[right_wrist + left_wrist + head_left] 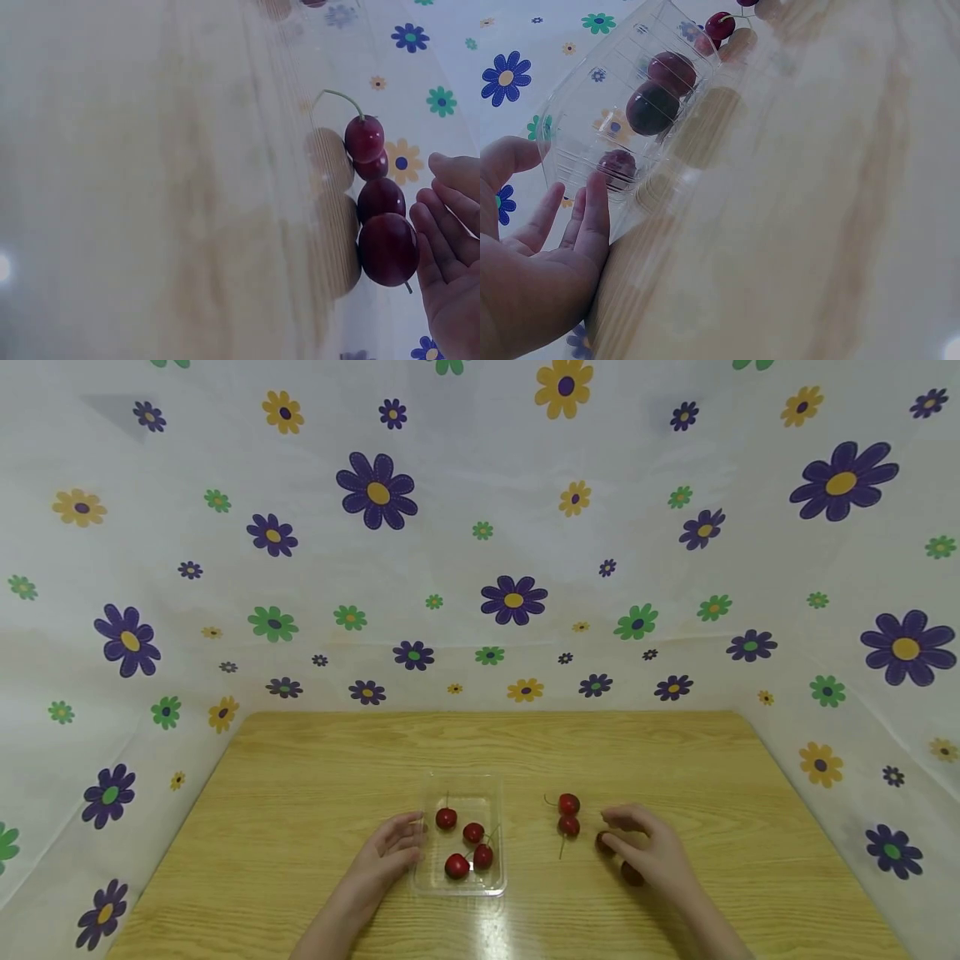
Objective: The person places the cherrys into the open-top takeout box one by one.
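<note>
A clear plastic container (495, 885) stands on the table with several dark red cherries (457, 866) inside. At its left wall, my left hand (386, 858) rests with fingers loosely extended, the fingertips against the plastic. To the right of the container lie two cherries (569, 826) with stems, close together. Beyond them my right hand (662, 857) hovers low with thumb and fingers spread around two more cherries (632, 873), which it partly hides from above. In the right wrist view, its fingertips are right beside the nearest cherry (388, 250), not curled round it.
The wood-grain table (330, 747) carries all of this. A white cloth (450, 560) printed with purple, yellow and green flowers surrounds it at the back and both sides.
</note>
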{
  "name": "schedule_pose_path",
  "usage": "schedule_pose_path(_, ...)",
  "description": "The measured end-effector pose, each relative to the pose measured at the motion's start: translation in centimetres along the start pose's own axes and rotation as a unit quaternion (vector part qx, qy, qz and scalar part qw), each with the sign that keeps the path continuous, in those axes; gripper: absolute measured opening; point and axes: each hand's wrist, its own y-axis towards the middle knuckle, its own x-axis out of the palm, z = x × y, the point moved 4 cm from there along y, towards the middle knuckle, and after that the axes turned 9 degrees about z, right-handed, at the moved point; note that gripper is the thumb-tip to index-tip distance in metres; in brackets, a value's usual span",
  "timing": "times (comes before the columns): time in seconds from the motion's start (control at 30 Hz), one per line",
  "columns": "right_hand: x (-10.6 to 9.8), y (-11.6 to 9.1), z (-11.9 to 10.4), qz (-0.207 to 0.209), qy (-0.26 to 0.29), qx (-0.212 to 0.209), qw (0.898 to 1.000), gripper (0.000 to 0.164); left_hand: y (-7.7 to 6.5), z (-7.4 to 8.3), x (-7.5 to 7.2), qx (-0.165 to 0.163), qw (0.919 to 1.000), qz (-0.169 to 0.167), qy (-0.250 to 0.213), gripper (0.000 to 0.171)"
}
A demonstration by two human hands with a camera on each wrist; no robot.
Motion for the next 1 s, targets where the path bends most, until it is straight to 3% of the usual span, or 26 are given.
schedule_pose_path(0.67, -1.9, -2.0, 1.4, -0.001, -0.023, 0.094, 0.995, 0.028, 0.0, 0.0, 0.0, -0.007, 1.0, 0.004, -0.001, 0.064)
schedule_pose_path(0.87, -2.5, -3.0, 1.9, -0.007, -0.013, 0.11, 0.994, 0.029, -0.1, 0.1, 0.0, -0.01, 0.9999, 0.005, -0.002, 0.064)
schedule_pose_path(1.0, -2.7, -3.5, 2.1, -0.016, -0.034, 0.119, 0.992, 0.031, -0.1, 0.0, 0.0, -0.011, 0.9999, 0.007, -0.007, 0.064)
